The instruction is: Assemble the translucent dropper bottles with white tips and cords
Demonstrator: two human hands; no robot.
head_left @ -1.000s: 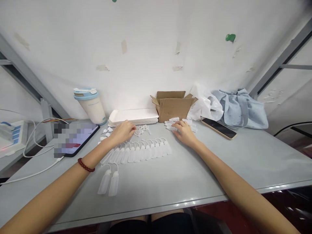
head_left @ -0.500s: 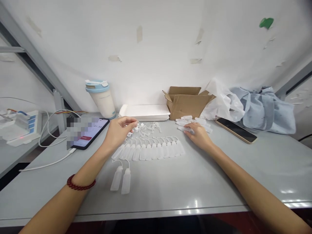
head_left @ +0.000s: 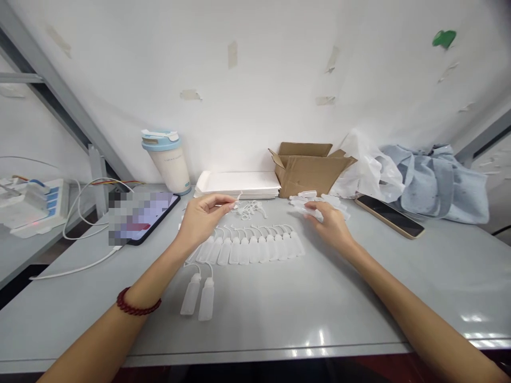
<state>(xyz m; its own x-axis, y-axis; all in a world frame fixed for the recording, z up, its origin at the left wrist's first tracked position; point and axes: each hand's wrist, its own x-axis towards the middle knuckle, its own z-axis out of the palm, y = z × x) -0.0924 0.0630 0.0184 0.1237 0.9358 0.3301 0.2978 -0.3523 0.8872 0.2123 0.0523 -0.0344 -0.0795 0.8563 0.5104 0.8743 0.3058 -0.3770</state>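
My left hand [head_left: 207,214] pinches a small white cap with a thin tail [head_left: 239,197], held above the left side of a pile of loose white caps [head_left: 252,209]. At the heap of translucent plastic bottles [head_left: 336,203], my right hand [head_left: 328,221] has thumb and fingers closed around one small bottle [head_left: 305,209]. Between and below the hands lies a row of several capped bottles [head_left: 253,250], their curved tails pointing toward the wall. Two more capped bottles [head_left: 206,300] lie in front of that row, at its left end.
Along the wall stand a cup [head_left: 170,165], a stack of white envelopes [head_left: 243,182], an open cardboard box [head_left: 309,173], a white plastic bag [head_left: 373,170] and a blue cloth bag [head_left: 443,183]. A charging phone [head_left: 147,218] lies left, another phone [head_left: 389,215] right.
My left hand has lifted slightly and moved right from the caps, with a white cap now showing at its fingertips. My right hand stays at the bottle heap, its fingers closing around a bottle.
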